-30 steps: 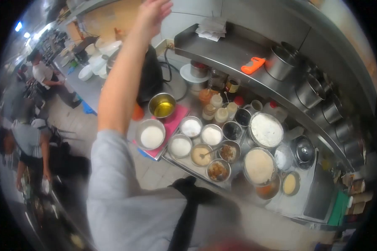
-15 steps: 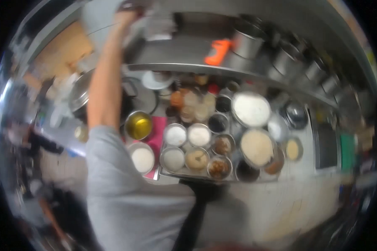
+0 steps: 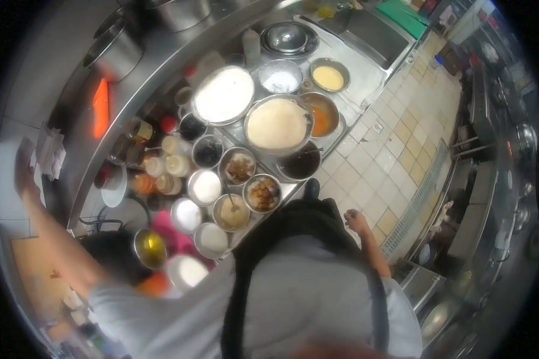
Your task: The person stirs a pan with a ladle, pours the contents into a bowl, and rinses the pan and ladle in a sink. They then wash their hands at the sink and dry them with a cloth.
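At the far left, my left hand (image 3: 25,170) is raised on an outstretched arm against the tiled wall. It is beside hanging white papers (image 3: 53,154); blur hides its fingers and whether it touches them. My right hand (image 3: 357,221) hangs low at my side over the tiled floor, fingers curled in, with no object showing in it. Between my arms stand metal bowls: white powder (image 3: 207,186), a beige paste (image 3: 231,212) with a spoon, brown chunks (image 3: 263,194), and yellow oil (image 3: 150,248).
Larger bowls of white (image 3: 224,94) and beige powder (image 3: 276,124) sit farther along the counter. Squeeze bottles (image 3: 176,164) cluster near the shelf, which carries an orange object (image 3: 102,109) and steel pots (image 3: 118,55). Cooking equipment (image 3: 474,197) lines the right side.
My view has turned to the right, so the counter now runs diagonally. My right hand and the floor have come into view. My left arm stays stretched out toward the wall.
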Demonstrator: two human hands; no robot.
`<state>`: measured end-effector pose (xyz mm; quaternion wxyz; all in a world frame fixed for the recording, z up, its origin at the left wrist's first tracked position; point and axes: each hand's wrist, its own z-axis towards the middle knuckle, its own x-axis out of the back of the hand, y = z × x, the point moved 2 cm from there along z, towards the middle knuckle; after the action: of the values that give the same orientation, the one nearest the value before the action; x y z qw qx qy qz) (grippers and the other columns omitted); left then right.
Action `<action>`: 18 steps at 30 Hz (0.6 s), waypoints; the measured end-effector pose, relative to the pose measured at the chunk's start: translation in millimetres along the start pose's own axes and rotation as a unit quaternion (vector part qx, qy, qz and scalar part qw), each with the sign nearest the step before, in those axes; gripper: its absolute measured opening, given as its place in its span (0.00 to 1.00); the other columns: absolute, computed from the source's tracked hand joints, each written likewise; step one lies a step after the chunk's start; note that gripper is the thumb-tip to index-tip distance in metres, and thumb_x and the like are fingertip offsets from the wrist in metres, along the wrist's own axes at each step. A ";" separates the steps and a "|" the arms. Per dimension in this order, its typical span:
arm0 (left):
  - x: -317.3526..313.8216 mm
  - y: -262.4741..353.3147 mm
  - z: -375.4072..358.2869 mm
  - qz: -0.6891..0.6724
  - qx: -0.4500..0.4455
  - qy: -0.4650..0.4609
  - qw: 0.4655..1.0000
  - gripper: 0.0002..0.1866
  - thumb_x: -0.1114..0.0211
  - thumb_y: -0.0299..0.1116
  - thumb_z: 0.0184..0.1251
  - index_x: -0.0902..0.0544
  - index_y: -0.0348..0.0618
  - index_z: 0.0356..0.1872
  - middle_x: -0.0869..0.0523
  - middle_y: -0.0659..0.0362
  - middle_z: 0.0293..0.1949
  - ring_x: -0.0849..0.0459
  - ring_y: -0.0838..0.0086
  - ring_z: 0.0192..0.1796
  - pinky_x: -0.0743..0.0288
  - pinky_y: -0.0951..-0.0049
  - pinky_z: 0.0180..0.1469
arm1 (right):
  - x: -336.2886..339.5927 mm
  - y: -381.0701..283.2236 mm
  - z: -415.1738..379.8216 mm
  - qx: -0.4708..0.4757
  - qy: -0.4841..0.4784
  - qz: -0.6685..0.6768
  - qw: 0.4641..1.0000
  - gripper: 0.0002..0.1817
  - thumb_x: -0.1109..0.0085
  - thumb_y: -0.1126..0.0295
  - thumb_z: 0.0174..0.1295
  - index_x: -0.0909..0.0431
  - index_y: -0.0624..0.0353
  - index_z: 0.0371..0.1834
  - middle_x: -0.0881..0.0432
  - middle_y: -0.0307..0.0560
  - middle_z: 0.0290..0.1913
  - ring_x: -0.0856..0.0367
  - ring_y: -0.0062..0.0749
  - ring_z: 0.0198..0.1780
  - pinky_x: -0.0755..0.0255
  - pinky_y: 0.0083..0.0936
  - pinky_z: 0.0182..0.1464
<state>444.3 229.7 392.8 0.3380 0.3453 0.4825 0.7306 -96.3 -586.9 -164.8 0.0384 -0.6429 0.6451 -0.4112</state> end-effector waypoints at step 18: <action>26.9 -50.4 68.8 -0.006 0.017 -0.081 0.997 0.25 0.44 0.38 0.79 0.27 0.41 0.72 0.23 0.61 0.69 0.28 0.73 0.72 0.40 0.75 0.71 | -26.3 -27.3 -8.4 0.067 0.015 -0.115 0.991 0.20 0.40 0.63 0.69 0.19 0.68 0.56 0.11 0.61 0.43 0.11 0.44 0.45 0.20 0.36 0.50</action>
<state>495.2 299.8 370.7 0.3743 0.4062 0.4675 0.6901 -74.9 -555.8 -156.1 0.0241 -0.7029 0.5383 -0.4644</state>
